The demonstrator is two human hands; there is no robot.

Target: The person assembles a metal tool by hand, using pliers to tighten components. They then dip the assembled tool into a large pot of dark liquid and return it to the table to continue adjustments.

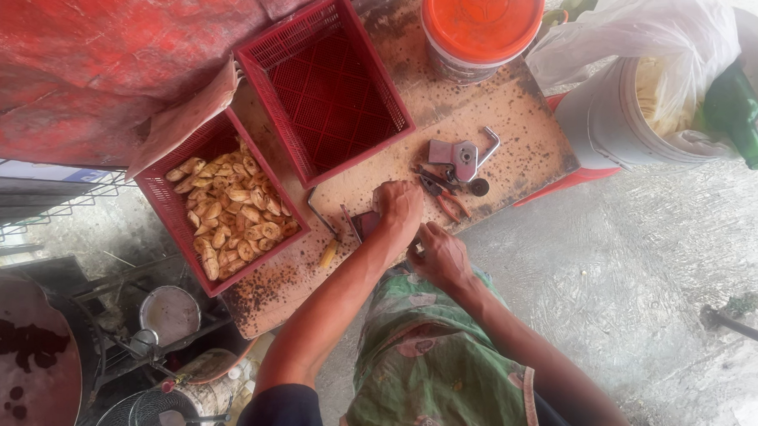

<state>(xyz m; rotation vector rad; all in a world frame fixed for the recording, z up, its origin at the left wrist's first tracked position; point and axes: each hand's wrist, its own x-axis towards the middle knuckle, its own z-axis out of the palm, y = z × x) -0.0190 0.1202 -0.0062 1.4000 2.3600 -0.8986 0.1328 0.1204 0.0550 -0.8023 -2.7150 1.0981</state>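
My left hand (pixel 398 209) rests with curled fingers on a small dark red metal device (pixel 365 223) at the near edge of a stained wooden board (pixel 476 109). My right hand (pixel 440 257) is closed at the board's edge just beside it; what it grips is hidden. Red-handled pliers (pixel 442 196) lie just beyond my left hand, with a metal clamp part (pixel 461 156) and a small round black piece (pixel 479 187) near them. A yellow-handled tool (pixel 328 254) lies to the left.
A red crate of yellow sliced chips (pixel 228 211) sits at the board's left, an empty red crate (pixel 324 85) behind it. An orange-lidded bucket (pixel 481 20), a white bucket with a plastic bag (pixel 635 103) and a green bottle (pixel 738 116) stand far right. Pots and strainers are lower left.
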